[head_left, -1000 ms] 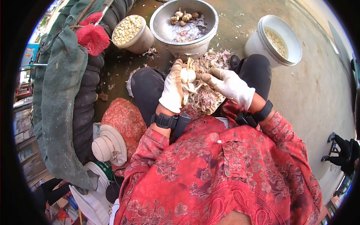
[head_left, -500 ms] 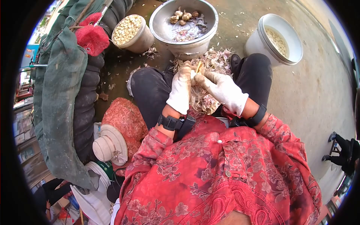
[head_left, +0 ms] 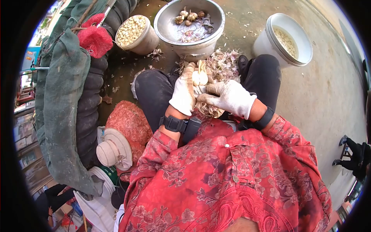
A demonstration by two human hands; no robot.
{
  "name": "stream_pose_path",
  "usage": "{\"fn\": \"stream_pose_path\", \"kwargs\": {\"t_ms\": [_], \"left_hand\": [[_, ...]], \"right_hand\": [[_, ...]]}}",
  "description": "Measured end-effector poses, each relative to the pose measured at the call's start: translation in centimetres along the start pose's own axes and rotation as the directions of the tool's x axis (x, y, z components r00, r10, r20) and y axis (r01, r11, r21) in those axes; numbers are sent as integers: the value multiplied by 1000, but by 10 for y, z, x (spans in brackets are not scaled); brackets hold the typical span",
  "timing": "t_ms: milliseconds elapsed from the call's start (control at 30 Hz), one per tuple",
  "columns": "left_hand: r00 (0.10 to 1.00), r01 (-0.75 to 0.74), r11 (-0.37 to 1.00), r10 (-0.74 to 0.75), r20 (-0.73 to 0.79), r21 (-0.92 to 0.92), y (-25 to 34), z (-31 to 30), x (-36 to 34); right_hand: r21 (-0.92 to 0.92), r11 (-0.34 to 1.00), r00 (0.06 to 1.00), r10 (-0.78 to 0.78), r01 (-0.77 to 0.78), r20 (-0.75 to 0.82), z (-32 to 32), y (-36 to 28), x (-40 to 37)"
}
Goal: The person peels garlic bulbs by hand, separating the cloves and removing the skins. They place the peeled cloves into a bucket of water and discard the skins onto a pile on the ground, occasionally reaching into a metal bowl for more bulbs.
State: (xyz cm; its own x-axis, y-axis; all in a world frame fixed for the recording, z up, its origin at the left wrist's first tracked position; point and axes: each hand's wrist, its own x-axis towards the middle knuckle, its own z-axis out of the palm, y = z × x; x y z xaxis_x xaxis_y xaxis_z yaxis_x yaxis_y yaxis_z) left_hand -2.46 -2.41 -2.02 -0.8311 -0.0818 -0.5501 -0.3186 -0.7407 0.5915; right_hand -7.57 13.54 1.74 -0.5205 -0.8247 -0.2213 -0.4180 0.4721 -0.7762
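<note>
A partly peeled garlic bulb (head_left: 199,79), pale with its stalk end pointing away from me, rests in my gloved left hand (head_left: 184,89). The fingers of that hand are closed along its left side. Just below and to the right is my right hand (head_left: 231,98), also in a soiled white glove. Its thumb and fingers come together near the bulb's lower end, and what they pinch is hidden. Beneath both hands spreads a heap of garlic skins (head_left: 222,63), between my knees.
A metal basin (head_left: 162,34) holding several garlic bulbs (head_left: 192,16) sits on a bucket ahead. Left of it stands a bucket of peeled cloves (head_left: 145,42); at right, a white bucket (head_left: 264,44) has cloves in liquid. A red mesh sack (head_left: 129,120) and hat (head_left: 112,150) lie at left.
My right hand has moved down and toward me, away from the top of the bulb. The bulb's pale cloves now show more fully in my left hand.
</note>
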Motion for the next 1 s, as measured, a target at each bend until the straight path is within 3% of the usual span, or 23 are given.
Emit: {"fn": "stream_pose_path", "kwargs": {"t_ms": [167, 233, 300, 333, 400, 467, 567, 633, 700, 800, 867, 1000], "left_hand": [[992, -37, 998, 44, 120, -55, 11, 0, -10], [996, -67, 997, 68, 59, -23, 13, 3, -11], [998, 35, 997, -32, 45, -70, 12, -5, -5], [999, 11, 996, -15, -45, -86, 11, -1, -5], [998, 14, 994, -19, -54, -106, 8, -3, -5], [998, 14, 992, -23, -66, -126, 4, -8, -5], [999, 6, 998, -9, -40, -62, -2, -14, -3], [994, -72, 997, 75, -82, 38, -5, -13, 0], [996, -54, 999, 54, -65, 4, -5, -12, -1], [999, -17, 998, 15, -35, -52, -8, -13, 0], [1000, 2, 997, -3, -20, -72, -11, -16, 0], [985, 7, 1000, -10, 170, 20, -8, -23, -3]], "right_hand": [[-177, 981, 990, 97, -78, 103, -10, 3, -5], [252, 954, 987, 162, -162, 20, -6, 17, -5], [327, 923, 979, 196, -203, 53, -14, 16, -4], [310, 924, 974, 224, -223, 33, -13, 15, -2], [293, 924, 968, 252, -245, 14, -11, 16, 1], [425, 899, 982, 162, -106, -98, -5, 19, 3], [325, 936, 978, 178, -134, -109, -3, 17, 4], [359, 927, 979, 166, -112, -121, -1, 15, 2], [391, 916, 979, 154, -91, -133, 0, 16, 1], [447, 888, 984, 158, -106, -79, 1, 18, 1], [495, 845, 975, 218, -205, 31, -1, 14, 0], [631, 744, 973, 213, -221, 89, 7, 22, 1]]}}
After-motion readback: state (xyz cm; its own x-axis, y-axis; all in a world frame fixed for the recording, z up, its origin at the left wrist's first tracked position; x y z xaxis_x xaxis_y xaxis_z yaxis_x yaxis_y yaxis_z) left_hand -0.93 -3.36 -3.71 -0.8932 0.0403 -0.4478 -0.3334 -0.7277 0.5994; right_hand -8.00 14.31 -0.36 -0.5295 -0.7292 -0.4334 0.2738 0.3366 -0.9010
